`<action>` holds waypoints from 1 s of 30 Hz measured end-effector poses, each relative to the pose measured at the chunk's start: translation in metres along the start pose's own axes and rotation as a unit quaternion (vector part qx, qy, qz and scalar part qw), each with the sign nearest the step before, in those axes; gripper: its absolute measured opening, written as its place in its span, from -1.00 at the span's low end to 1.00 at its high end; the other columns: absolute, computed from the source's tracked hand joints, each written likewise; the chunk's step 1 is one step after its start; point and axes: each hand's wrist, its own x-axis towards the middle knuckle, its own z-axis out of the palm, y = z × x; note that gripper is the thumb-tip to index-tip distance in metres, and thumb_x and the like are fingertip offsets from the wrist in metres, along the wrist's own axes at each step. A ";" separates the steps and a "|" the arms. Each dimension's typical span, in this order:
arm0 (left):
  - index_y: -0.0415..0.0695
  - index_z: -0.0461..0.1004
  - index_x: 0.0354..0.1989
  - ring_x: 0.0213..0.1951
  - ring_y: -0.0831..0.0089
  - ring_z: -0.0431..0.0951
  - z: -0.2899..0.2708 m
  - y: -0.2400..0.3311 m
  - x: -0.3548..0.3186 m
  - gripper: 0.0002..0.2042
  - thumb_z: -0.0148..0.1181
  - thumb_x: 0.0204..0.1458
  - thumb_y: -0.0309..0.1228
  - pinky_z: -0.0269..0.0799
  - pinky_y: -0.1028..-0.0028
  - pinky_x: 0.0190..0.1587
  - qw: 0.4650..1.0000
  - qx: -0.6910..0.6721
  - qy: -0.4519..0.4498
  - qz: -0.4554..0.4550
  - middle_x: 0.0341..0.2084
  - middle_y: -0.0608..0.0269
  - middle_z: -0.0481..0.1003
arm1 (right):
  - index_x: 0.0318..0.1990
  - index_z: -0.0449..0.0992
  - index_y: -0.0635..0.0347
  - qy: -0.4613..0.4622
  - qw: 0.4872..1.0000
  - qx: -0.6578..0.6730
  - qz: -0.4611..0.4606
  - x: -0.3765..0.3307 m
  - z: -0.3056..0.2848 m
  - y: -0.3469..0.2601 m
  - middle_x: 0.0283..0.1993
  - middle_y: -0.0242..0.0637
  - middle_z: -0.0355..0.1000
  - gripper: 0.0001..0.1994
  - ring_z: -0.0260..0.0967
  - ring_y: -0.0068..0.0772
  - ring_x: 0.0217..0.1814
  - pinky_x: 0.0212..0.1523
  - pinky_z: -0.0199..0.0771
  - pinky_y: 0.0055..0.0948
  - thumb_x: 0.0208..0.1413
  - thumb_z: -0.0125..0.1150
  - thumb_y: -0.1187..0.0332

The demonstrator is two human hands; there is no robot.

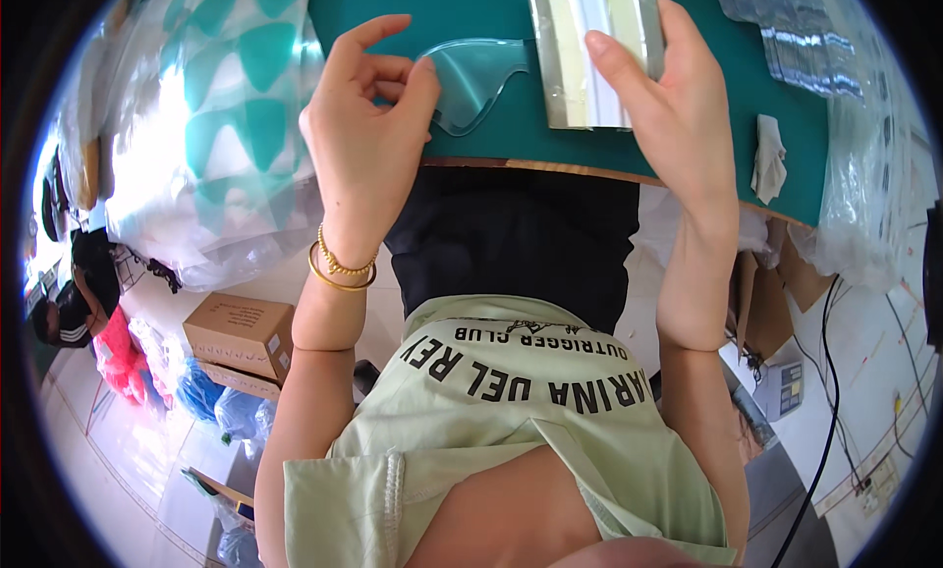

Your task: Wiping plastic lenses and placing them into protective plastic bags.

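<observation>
My left hand (368,116), with gold bracelets at its wrist, has its fingers curled at the left edge of a clear curved plastic lens (476,77). Thumb and fingers close around that edge, though the exact grip is partly hidden; the index finger sticks out. In my right hand (683,107) is a flat rectangular packet (587,62) with silver, pale yellow and white stripes. The thumb presses on its face and the other fingers go behind it. The lens's right end reaches the packet's left edge. Both are over a green work surface (511,146).
Left on the table lies a large clear plastic bag (211,107) with lens-shaped openings or pieces. A crumpled whitish cloth (769,159) sits at the right near the edge. Clear plastic wrapping (864,175) hangs over the right side. A cardboard box (239,334) stands below left; black cables run at right.
</observation>
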 end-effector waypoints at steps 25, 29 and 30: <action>-0.31 0.27 0.24 -0.60 0.73 0.40 -0.006 0.000 -0.003 -0.49 0.25 0.11 -0.62 0.28 0.73 -0.58 0.994 -0.109 -0.020 0.013 -0.44 0.27 0.58 | -0.06 0.42 0.37 0.006 0.996 -0.083 -0.027 0.014 0.023 -0.002 -0.19 0.03 0.53 -0.73 0.54 -0.06 -0.11 -0.08 0.47 -0.30 0.16 0.26 0.39; -0.31 0.27 0.24 -0.58 0.72 0.40 -0.007 0.002 -0.003 -0.50 0.26 0.11 -0.62 0.29 0.73 -0.57 0.993 -0.111 -0.016 0.022 -0.43 0.27 0.58 | -0.05 0.40 0.37 -0.017 0.999 -0.028 -0.025 0.013 0.029 -0.001 -0.18 0.08 0.52 -0.70 0.54 0.01 -0.08 -0.08 0.47 -0.25 0.16 0.26 0.38; -0.31 0.27 0.24 -0.58 0.72 0.40 -0.009 0.000 -0.003 -0.50 0.26 0.11 -0.62 0.29 0.73 -0.57 0.993 -0.112 -0.016 0.020 -0.43 0.27 0.58 | -0.05 0.38 0.36 -0.026 0.999 -0.028 -0.025 0.013 0.033 -0.005 -0.18 0.12 0.52 -0.69 0.53 0.10 -0.07 -0.10 0.48 -0.20 0.15 0.26 0.38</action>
